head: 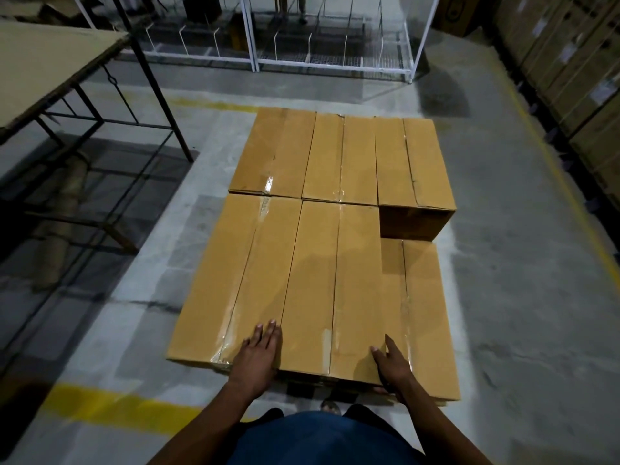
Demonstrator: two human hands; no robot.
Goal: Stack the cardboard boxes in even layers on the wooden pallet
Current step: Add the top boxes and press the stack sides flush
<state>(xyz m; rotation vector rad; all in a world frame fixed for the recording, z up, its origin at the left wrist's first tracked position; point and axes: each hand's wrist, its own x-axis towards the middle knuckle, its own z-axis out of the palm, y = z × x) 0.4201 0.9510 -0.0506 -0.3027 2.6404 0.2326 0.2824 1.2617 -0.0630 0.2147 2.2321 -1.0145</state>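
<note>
Taped brown cardboard boxes lie in rows before me; the pallet beneath is almost wholly hidden. The near middle box (pixel 332 283) is on the upper layer, beside the near left box (pixel 231 273). A lower box (pixel 419 313) at the near right shows one layer down. Three more upper boxes (pixel 339 156) fill the far row. My left hand (pixel 260 350) lies flat, fingers straight, over the seam between the near left and near middle boxes. My right hand (pixel 391 364) presses the near right corner of the middle box, fingers down its side.
A metal-framed table (pixel 50 62) with a board top stands to the left, cardboard rolls (pixel 63 209) under it. White wire racks (pixel 328 45) line the back. Stacked cartons (pixel 577 68) run along the right wall. Yellow floor lines (pixel 117 407) mark the grey concrete around the stack.
</note>
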